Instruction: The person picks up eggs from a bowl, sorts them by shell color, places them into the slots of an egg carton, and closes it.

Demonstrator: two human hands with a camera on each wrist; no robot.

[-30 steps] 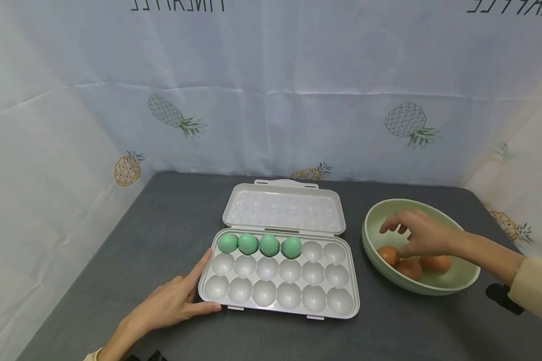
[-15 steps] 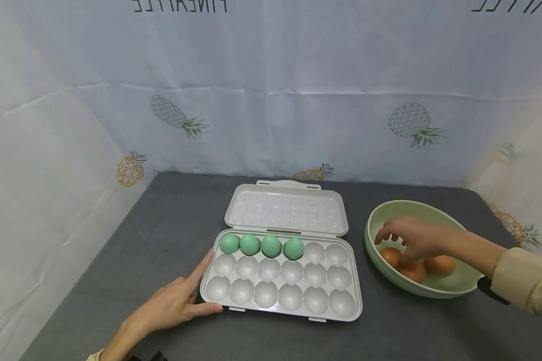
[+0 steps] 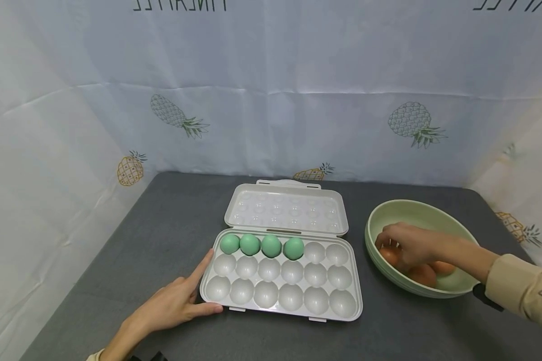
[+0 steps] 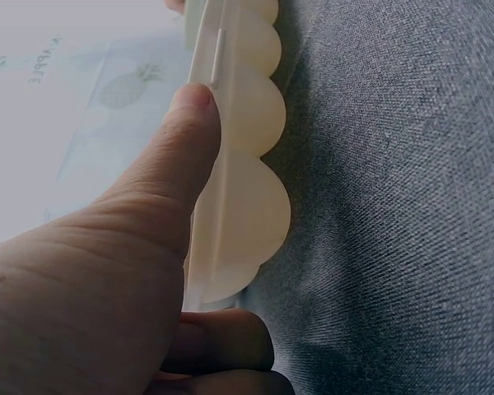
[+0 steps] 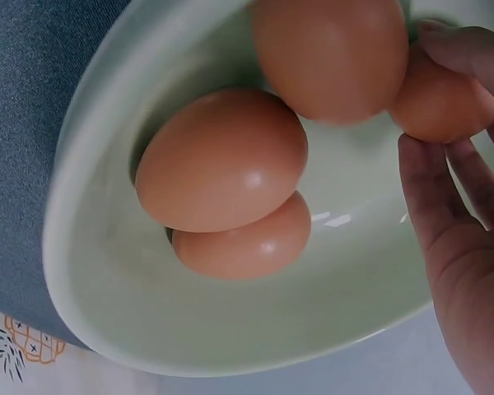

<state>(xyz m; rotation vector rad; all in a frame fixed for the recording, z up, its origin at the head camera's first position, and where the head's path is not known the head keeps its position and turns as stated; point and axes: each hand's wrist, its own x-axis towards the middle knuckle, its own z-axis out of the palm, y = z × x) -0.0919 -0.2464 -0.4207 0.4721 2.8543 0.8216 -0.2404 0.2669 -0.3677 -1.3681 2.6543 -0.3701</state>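
Observation:
In the head view a white egg tray (image 3: 292, 271) lies with its lid (image 3: 289, 208) folded back. Several rounded green eggs (image 3: 271, 245) fill part of its far row. My left hand (image 3: 171, 303) rests at the near left corner, index finger straight along the side and thumb (image 4: 189, 123) straight against the front edge. To the right stands a pale green bowl (image 3: 417, 213). Inside it, my right hand (image 3: 411, 245) grips a brown egg (image 5: 440, 99) between thumb and fingertips. Other brown eggs (image 5: 222, 160) lie beside it in the bowl.
The dark grey table (image 3: 180, 210) backs onto a pale curtain (image 3: 298, 125) printed with pineapples. More curtain hangs at the left and right sides. A second bowl appears stacked under the green one, judging by its doubled rim.
My right hand has lowered deeper into the bowl and its fingers have come around a brown egg. The left hand and tray have stayed in place, apart from a slight view shift.

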